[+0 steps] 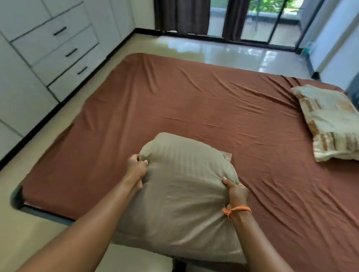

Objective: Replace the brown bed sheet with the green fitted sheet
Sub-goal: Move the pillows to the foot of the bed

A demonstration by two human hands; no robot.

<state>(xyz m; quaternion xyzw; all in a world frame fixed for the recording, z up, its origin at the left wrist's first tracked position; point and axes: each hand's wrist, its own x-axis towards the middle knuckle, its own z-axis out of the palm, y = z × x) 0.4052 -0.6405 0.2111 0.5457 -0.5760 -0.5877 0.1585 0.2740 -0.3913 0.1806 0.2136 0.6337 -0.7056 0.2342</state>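
The soft tan pillow with faint stripes (182, 192) sits between the fingers (138, 160). Past them lie the plain brown bed sheet (198, 102) and a cream pillow with orange-brown stripes (335, 125).

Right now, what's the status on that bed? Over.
Left hand and right hand both grip the tan pillow. Brown sheet still on the mattress. Patterned pillow still to clear. No green sheet in sight.
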